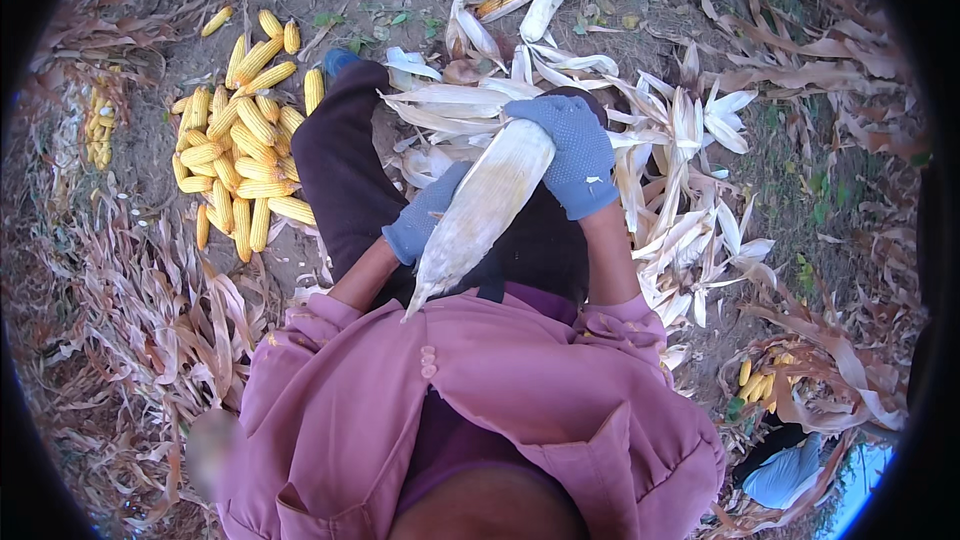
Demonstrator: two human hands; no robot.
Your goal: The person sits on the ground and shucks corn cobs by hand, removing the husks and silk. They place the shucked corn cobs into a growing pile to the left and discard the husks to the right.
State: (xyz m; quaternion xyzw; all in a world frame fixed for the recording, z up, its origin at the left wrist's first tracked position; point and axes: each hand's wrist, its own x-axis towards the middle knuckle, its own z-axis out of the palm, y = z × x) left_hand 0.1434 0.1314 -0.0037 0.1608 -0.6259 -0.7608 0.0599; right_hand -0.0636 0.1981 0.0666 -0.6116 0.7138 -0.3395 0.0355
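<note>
Before my lap I hold an ear of corn in its pale dry husk point(487, 202), lying at a slant with its pointed tip towards my body. My right hand point(571, 150), in a grey-blue dotted glove, is closed round its far, thick end. Under the ear's left side is my left hand point(431, 210), gloved alike, with its fingers partly hidden behind the husk. Loose husk leaves point(457, 105) lie just beyond both hands. To the left, a heap of husked yellow corn cobs point(251, 142) rests on the soil.
Stripped husks point(682, 240) are piled at my right. Beyond my legs lies another husked ear point(543, 11), near a partly bared cob point(506, 1). Dry corn stalks and leaves point(172, 292) cover the left ground. Smaller groups of cobs lie far left point(99, 127) and lower right point(761, 382).
</note>
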